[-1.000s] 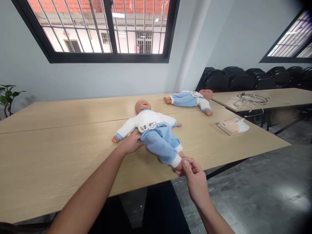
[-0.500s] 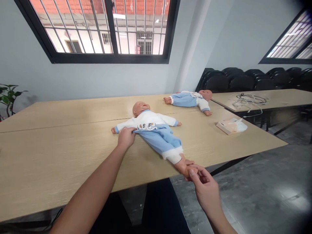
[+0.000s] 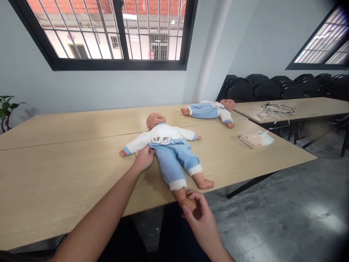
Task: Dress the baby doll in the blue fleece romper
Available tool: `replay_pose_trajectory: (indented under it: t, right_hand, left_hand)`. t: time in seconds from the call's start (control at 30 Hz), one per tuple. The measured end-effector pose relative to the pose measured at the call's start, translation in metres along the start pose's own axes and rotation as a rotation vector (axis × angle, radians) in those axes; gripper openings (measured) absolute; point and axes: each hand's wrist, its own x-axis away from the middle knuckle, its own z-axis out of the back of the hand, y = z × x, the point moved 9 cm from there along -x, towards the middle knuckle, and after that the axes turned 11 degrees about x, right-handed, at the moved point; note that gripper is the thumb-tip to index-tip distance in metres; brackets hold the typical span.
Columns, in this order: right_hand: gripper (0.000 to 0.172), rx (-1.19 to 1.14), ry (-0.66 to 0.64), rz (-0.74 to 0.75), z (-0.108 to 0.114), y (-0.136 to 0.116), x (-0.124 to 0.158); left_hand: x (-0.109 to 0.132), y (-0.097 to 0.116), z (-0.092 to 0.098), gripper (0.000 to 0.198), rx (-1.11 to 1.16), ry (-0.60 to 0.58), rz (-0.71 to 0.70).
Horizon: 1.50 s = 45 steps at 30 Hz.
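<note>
The doll [image 3: 167, 131] lies on its back on the table [image 3: 68, 174], one foot [image 3: 188, 202] past the near edge. The left hand [image 3: 145, 159] grips its trousers [image 3: 167, 163] at the waist; the right hand [image 3: 202, 220] holds that foot (a second doll [image 3: 205, 110] lies behind).

1. The only view, worn on the head, looks forward and down from above the person's dark-trousered legs [image 3: 174, 236].
2. It faces across the long, pale wood-grain table [image 3: 68, 178] toward the black-framed, barred window [image 3: 121, 32].
3. The nearer bald doll in white-and-blue clothes [image 3: 170, 154] lies close, mid-view; the stacked black chairs [image 3: 267, 90] stand well back.
</note>
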Motion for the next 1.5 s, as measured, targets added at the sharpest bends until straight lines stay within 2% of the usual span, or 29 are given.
replay_pose_trajectory:
  t: [0.17,0.3,0.47,0.63,0.77,0.87,0.93,1.0,1.13,1.23,1.3,1.4,1.5]
  right_hand:
    - [0.044,-0.181,0.007,-0.117,-0.008,0.007,-0.001]
    - [0.045,-0.425,-0.073,-0.238,-0.016,-0.003,-0.003]
    - [0.052,-0.684,-0.092,-0.414,-0.026,-0.014,0.002]
    - [0.054,-0.78,-0.059,-0.505,-0.027,-0.007,0.005]
    - [0.058,-0.772,0.007,-0.499,-0.016,-0.002,0.002]
    - [0.059,-0.68,0.056,-0.408,-0.003,-0.003,-0.003]
    - [0.058,-0.586,0.047,-0.349,-0.002,-0.002,-0.005]
    - [0.055,-0.471,-0.017,-0.295,-0.01,0.0,-0.004]
    - [0.05,-0.26,-0.193,-0.197,-0.048,0.002,0.005]
    - [0.037,-0.005,-0.218,-0.088,-0.072,-0.007,0.008]
    - [0.03,0.183,-0.217,-0.013,-0.084,-0.02,0.006]
    - [0.033,0.348,-0.266,0.008,-0.096,-0.031,0.004]
    - [0.033,0.389,-0.351,0.08,-0.095,-0.04,0.01]
  left_hand:
    - [-0.005,-0.004,-0.013,0.035,0.254,-0.026,-0.022]
    - [-0.005,-0.005,-0.017,0.043,0.378,-0.037,0.011]
    - [0.001,0.009,-0.016,0.037,0.358,-0.086,0.009]
    - [0.002,0.016,-0.011,0.029,0.325,-0.095,-0.022]
    - [-0.003,0.007,-0.002,0.019,0.163,-0.033,-0.015]
    - [-0.006,0.002,0.008,0.011,0.002,0.035,-0.006]
    - [-0.006,0.0,0.013,0.013,-0.069,0.072,0.008]
    - [-0.005,0.001,0.016,0.017,-0.106,0.096,0.021]
    - [0.004,0.002,0.021,0.022,-0.081,0.119,0.034]
    - [0.027,0.007,0.03,0.032,0.003,0.176,0.051]
    - [0.058,0.015,0.038,0.035,0.059,0.239,0.041]
    - [0.124,0.037,0.043,0.028,0.13,0.317,-0.055]
    - [0.194,0.07,0.028,0.008,0.046,0.309,-0.262]
